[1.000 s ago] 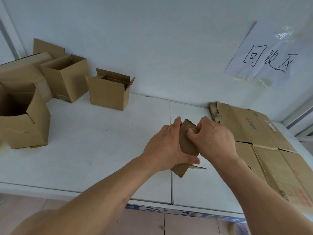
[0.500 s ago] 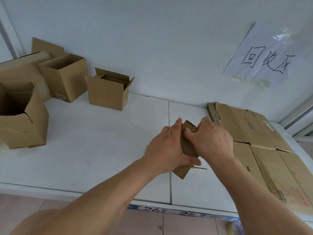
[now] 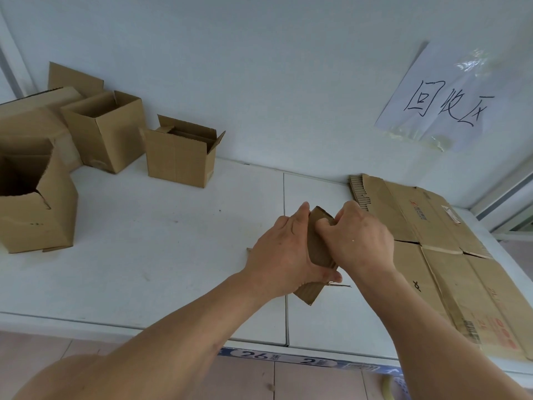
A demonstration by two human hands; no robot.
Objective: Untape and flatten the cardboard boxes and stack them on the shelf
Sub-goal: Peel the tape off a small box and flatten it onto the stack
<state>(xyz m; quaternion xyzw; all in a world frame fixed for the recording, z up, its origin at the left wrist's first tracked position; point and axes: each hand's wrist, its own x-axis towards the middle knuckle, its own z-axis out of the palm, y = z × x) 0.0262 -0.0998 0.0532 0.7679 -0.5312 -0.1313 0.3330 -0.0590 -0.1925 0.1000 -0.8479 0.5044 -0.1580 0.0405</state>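
Between the two hands, above the seam in the white shelf, a small cardboard box is being squeezed nearly flat; it is plain brown corrugated board, standing on edge and tilted, with one pointed corner poking out below the palms and a thin torn strip trailing from it. The left hand is wrapping round the box from the left, fingers reaching up along its far face and the thumb curling under its lower edge. The right hand is pressing in from the right with its fingers curled over the top edge, gripping the board.

Just to the right, a large flattened carton is lying flat on the shelf, creased and printed with red marks, its fluted edge showing at the back corner. Well apart on the left, three open boxes are standing upright: a small open box with raised flaps, a taller open box behind it, and a dented box nearest the shelf's front edge. A paper sign with handwritten characters is hanging taped to the pale wall.

Compared with a second ago, the hands and the box are sitting in almost the same spot, the box looking pressed slightly thinner.
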